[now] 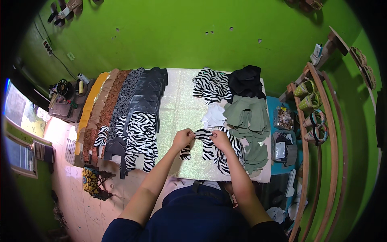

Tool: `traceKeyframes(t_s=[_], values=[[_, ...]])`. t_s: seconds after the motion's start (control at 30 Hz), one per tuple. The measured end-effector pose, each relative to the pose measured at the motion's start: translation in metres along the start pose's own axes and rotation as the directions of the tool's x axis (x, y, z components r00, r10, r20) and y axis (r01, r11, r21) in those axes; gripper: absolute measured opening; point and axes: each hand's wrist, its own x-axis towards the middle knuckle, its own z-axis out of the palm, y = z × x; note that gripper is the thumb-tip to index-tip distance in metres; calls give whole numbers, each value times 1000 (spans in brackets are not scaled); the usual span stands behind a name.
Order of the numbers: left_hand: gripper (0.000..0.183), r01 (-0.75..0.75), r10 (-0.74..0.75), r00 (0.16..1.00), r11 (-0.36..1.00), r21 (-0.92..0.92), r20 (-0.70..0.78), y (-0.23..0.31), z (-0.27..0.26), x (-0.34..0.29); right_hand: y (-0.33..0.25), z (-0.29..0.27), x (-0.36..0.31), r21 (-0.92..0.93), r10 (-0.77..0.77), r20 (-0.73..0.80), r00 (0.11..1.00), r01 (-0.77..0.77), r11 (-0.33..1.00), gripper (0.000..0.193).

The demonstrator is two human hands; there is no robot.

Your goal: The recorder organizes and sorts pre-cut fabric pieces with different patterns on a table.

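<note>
A zebra-striped cut fabric piece (203, 134) stretches between my two hands above the table. My left hand (184, 139) pinches its left end, and my right hand (220, 139) grips the right end. Under my left hand lies a small dark-and-striped piece (185, 153), partly covered by the hand. Beside and below my right hand spreads a heap of zebra-striped pieces (225, 161), some tucked beneath my forearm. White cut pieces (213, 116) lie just beyond the right hand, next to olive-green pieces (250, 117).
Overlapping rows of yellow, brown, grey and black pieces (147, 94) cover the table's left side, with zebra-striped pieces (141, 137) in front. Black fabric (246, 80) lies far right. Plastic containers (284, 118) sit on a blue surface beside a wooden shoe rack (308, 141). A patterned stool (92, 181) stands left.
</note>
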Motion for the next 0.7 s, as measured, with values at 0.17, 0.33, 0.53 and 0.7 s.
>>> traceKeyframes(t_s=[0.17, 0.33, 0.53, 0.7], values=[[21, 104, -97, 994, 984, 143, -53, -13, -1, -10, -13, 19, 4, -104, 62, 31, 998, -59, 993, 26], [20, 188, -178, 982, 957, 222, -66, -13, -1, -15, -17, 29, 4, -176, 19, 22, 1000, -15, 984, 20], [20, 305, -293, 952, 905, 296, -86, -18, 4, -13, -15, 46, 1, -278, 20, -17, 1000, -23, 960, 21], [33, 331, -277, 940, 878, 347, -199, -17, 10, -18, -18, 45, -9, -379, -38, -115, 993, -9, 925, 34]])
